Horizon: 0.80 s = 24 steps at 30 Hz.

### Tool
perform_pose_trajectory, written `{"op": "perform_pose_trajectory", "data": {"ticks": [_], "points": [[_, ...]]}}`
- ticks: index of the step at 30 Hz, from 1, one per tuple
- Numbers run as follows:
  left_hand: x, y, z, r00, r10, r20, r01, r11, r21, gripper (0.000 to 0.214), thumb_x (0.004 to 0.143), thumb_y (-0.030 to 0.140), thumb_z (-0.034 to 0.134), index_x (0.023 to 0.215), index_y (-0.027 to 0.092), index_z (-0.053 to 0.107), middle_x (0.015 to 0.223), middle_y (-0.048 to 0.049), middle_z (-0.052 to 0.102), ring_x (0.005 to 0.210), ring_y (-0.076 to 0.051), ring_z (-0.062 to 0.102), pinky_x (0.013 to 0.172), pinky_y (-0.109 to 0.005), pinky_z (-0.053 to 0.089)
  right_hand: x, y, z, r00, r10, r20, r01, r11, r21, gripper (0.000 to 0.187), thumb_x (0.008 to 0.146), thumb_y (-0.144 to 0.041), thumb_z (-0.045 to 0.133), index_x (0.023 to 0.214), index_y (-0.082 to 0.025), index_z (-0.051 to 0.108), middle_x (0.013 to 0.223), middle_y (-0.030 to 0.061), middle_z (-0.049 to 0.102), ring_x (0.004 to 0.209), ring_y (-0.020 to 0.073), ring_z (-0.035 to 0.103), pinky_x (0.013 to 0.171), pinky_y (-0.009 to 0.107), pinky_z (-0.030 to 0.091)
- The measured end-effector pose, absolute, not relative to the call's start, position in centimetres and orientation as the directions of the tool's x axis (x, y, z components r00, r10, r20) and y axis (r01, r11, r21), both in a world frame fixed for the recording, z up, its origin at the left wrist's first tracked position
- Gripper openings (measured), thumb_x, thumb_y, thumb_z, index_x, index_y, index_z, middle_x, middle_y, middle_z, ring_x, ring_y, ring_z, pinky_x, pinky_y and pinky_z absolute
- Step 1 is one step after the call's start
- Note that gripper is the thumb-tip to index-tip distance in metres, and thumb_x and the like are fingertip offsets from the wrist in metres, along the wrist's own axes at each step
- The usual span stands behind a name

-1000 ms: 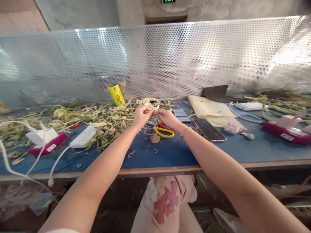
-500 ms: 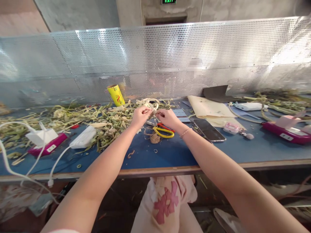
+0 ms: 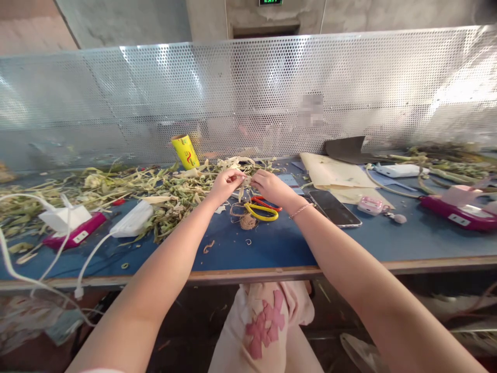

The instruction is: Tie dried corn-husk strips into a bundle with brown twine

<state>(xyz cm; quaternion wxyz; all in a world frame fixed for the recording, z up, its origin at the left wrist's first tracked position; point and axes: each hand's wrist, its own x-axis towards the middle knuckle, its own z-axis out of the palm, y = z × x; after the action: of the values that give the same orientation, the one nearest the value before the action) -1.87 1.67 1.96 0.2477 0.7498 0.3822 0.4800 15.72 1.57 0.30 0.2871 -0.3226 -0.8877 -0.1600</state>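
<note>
My left hand (image 3: 225, 185) and my right hand (image 3: 272, 187) meet above the blue table (image 3: 272, 248), both pinching a small pale strip of dried plant fibre (image 3: 245, 181) stretched between the fingertips. Just below the hands lie yellow-handled scissors (image 3: 261, 211) and a small coil of brown twine (image 3: 247, 221). A heap of dried leaves and husks (image 3: 155, 189) spreads to the left of my left hand. A bracelet sits on my right wrist.
A yellow roll (image 3: 186, 151) leans against the perforated metal screen (image 3: 248, 98). A phone (image 3: 334, 207), a card (image 3: 289, 181), brown paper (image 3: 334, 173), a pink case (image 3: 370, 204), magenta devices (image 3: 75, 232) (image 3: 460, 212), white chargers and cables (image 3: 132, 220) lie around.
Both hands have stayed together on the fibre; they shifted slightly and the strip now hangs lower between the fingertips. Nothing else on the table moved.
</note>
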Motion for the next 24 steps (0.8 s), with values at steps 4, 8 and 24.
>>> {"op": "perform_pose_trajectory", "data": {"ticks": [4, 8, 24], "points": [[-1.7, 1.7, 2.1, 0.090, 0.767, 0.635, 0.394, -0.613, 0.685, 0.019, 0.064, 0.020, 0.067, 0.082, 0.020, 0.062, 0.091, -0.0054, 0.058, 0.091, -0.018, 0.051, 0.080, -0.028, 0.039, 15.6, 1.5, 0.2, -0.539, 0.576, 0.615, 0.711, 0.703, -0.035, 0.026, 0.087, -0.013, 0.034, 0.085, -0.014, 0.060, 0.084, 0.0102, 0.057, 0.084, 0.0195, 0.050, 0.078, 0.034, 0.042], [-1.6, 1.5, 2.2, 0.043, 0.730, 0.682, 0.467, -0.618, 0.633, 0.017, 0.063, 0.011, 0.063, 0.075, 0.020, 0.055, 0.085, -0.0039, 0.056, 0.089, -0.017, 0.051, 0.084, -0.029, 0.039, 15.6, 1.3, 0.3, -0.395, 0.642, 0.657, 0.730, 0.654, -0.199, 0.024, 0.088, -0.016, 0.032, 0.083, -0.015, 0.056, 0.081, 0.0092, 0.054, 0.077, 0.0179, 0.050, 0.073, 0.032, 0.042], [-1.3, 1.9, 1.4, 0.143, 0.803, 0.578, 0.340, -0.589, 0.734, 0.008, 0.071, 0.022, 0.061, 0.078, 0.018, 0.061, 0.087, -0.0046, 0.060, 0.077, -0.014, 0.055, 0.072, -0.027, 0.044, 14.7, -0.3, 1.4, -0.200, 0.792, 0.577, 0.552, 0.577, -0.601, 0.019, 0.077, -0.022, 0.040, 0.058, -0.019, 0.039, 0.056, -0.0028, 0.038, 0.058, 0.0107, 0.036, 0.060, 0.024, 0.030]]}}
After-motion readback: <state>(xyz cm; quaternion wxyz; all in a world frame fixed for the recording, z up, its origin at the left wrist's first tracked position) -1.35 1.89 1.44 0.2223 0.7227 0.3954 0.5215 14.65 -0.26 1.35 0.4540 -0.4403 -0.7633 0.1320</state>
